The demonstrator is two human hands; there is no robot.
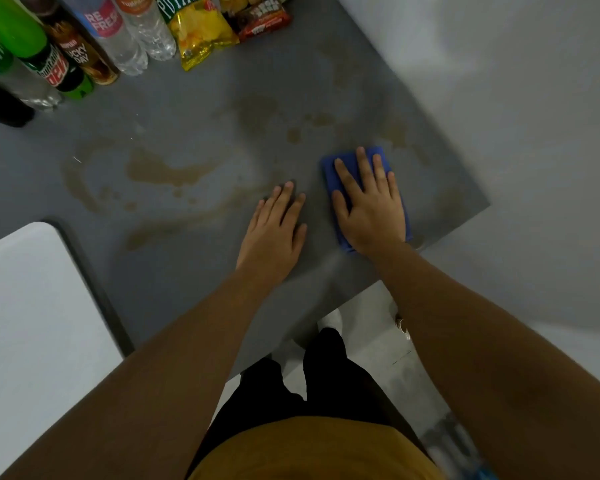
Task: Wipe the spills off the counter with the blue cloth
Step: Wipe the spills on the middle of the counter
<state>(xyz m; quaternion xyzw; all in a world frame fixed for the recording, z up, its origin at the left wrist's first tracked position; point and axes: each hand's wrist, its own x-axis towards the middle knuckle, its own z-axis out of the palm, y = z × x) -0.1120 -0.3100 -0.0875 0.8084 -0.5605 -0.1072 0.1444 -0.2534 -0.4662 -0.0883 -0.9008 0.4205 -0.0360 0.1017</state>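
Far out to the left of the left fingers, big brown spills [160, 173] lie on the grey table [194, 109], in a curvy ring and long streaks. Past them, at the far edge, stand some bottles [84, 46] and a yellow chip bag [200, 34].

The left hand [274, 230] lies flat on the table, fingers [284, 199] stretched out and holding nothing. It looks like it is just leaning there. A faint streak ends right beside the left fingertips.

Next comes the right hand [371, 209]. It presses flat on the folded blue cloth [336, 161], fingers spread on top, not curled round it. The cloth sits under the palm, near the table's right edge.

Small brown spots [312, 124] wait just beyond the right fingertips. The patch between the two hands looks clean (or nearly so). So I think the job has only begun, with most spills left to wipe.
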